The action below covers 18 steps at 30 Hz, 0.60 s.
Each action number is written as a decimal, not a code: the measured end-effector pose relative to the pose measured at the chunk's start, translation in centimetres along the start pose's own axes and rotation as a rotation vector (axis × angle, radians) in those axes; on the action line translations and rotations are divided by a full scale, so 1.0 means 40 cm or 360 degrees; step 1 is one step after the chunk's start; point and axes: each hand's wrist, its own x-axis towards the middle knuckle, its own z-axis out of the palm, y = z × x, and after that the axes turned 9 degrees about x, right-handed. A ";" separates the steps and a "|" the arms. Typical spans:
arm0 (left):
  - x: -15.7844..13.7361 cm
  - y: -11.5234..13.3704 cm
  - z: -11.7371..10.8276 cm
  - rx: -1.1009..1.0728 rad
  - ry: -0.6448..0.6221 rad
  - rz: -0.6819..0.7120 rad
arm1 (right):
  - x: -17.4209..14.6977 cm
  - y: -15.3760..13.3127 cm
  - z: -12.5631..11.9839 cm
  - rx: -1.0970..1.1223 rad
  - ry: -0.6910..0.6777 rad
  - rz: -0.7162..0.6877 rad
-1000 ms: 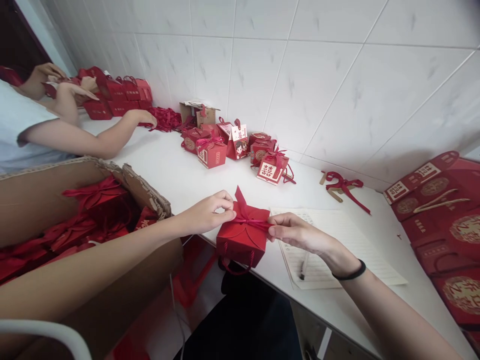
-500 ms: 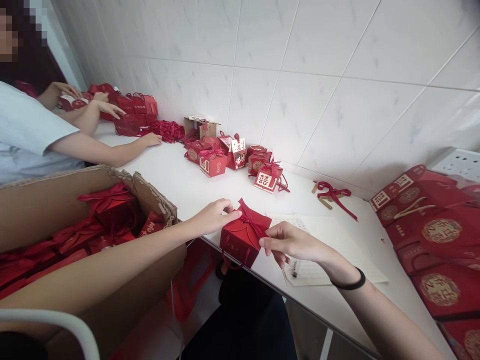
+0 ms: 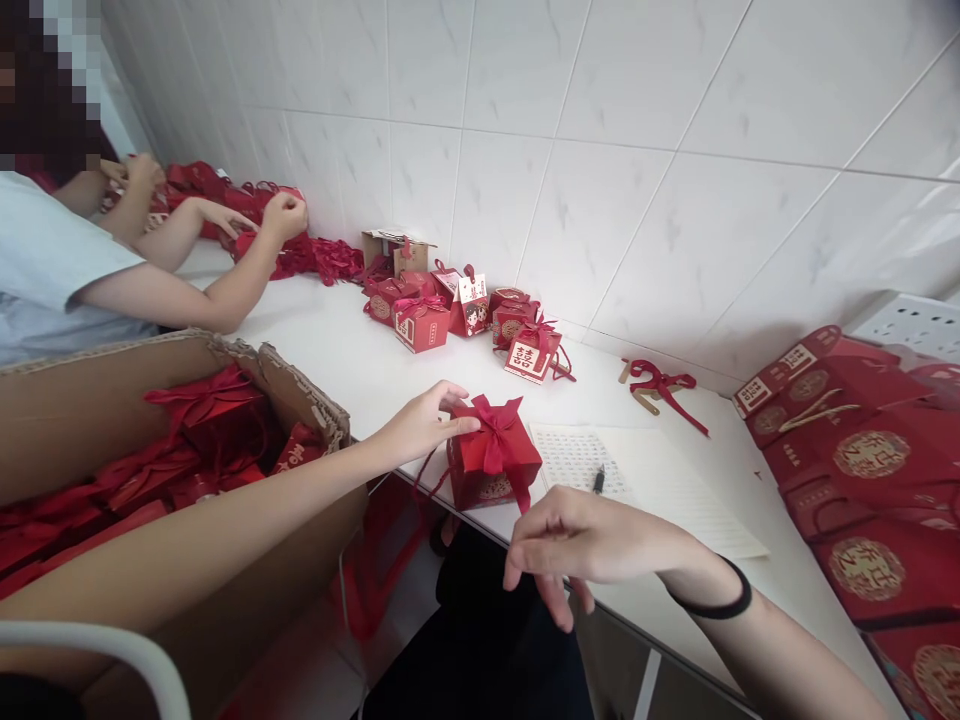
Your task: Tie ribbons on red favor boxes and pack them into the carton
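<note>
A small red gift box (image 3: 480,470) with a ribbon bow (image 3: 495,430) on top stands at the table's front edge. My left hand (image 3: 424,425) grips its upper left corner, thumb on top beside the bow and fingers behind. Below and right of the box hangs my right hand (image 3: 574,545), fingers loosely curled and apart, with nothing in them. It wears a black band at the wrist. A ribbon tail points down toward this hand; a thin cord handle droops from the box's left side.
A cardboard carton (image 3: 300,395) of red boxes stands at left. Written paper (image 3: 675,480) with a pen (image 3: 598,480) lies at right, beyond it stacked red bags (image 3: 862,460). Finished boxes (image 3: 424,325) and loose ribbon (image 3: 660,380) line the wall. A co-worker's arm (image 3: 240,270) reaches in at far left.
The box has been turned, so its bow and another side face me. My right hand has let go of the ribbon and dropped toward me. The co-worker's hand has lifted off the table.
</note>
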 end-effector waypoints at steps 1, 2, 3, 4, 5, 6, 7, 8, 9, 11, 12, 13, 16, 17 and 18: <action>-0.001 0.003 -0.001 -0.0005 0.0044 0.0020 | -0.008 -0.005 -0.001 -0.0093 0.0057 0.0034; -0.004 0.008 -0.002 -0.0003 0.0064 0.0042 | -0.013 -0.008 -0.004 -0.0213 0.0175 0.0054; -0.008 0.014 -0.003 0.0006 0.0055 0.0068 | -0.015 -0.010 -0.009 -0.0364 0.0341 0.0065; -0.014 0.021 -0.003 0.0022 0.0014 0.0091 | -0.014 -0.010 -0.016 -0.0540 0.0528 0.0074; -0.020 0.027 -0.002 0.0046 -0.0049 0.0109 | -0.011 -0.009 -0.022 -0.0722 0.0709 0.0087; -0.025 0.032 -0.002 0.0076 -0.0118 0.0119 | -0.006 -0.006 -0.028 -0.0880 0.0842 0.0104; -0.029 0.034 -0.001 0.0105 -0.0177 0.0126 | 0.001 -0.002 -0.032 -0.0983 0.0906 0.0120; -0.032 0.035 -0.002 0.0125 -0.0223 0.0132 | 0.008 0.002 -0.035 -0.1019 0.0908 0.0132; -0.033 0.033 -0.002 0.0134 -0.0263 0.0143 | 0.015 0.007 -0.035 -0.1004 0.0874 0.0135; -0.033 0.025 -0.006 0.0115 -0.0341 0.0188 | 0.028 0.016 -0.031 -0.0919 0.0818 0.0104; -0.031 0.019 -0.009 0.0096 -0.0381 0.0218 | 0.034 0.019 -0.027 -0.0898 0.0828 0.0079; -0.029 0.014 -0.012 0.0077 -0.0425 0.0241 | 0.038 0.022 -0.023 -0.0901 0.0856 0.0050; -0.023 0.004 -0.019 0.0021 -0.0517 0.0284 | 0.046 0.027 -0.012 -0.0896 0.0878 -0.0031; -0.022 0.003 -0.021 0.0000 -0.0540 0.0301 | 0.046 0.027 -0.009 -0.0874 0.0853 -0.0046; -0.021 0.003 -0.022 -0.0027 -0.0566 0.0315 | 0.044 0.027 -0.008 -0.0849 0.0823 -0.0053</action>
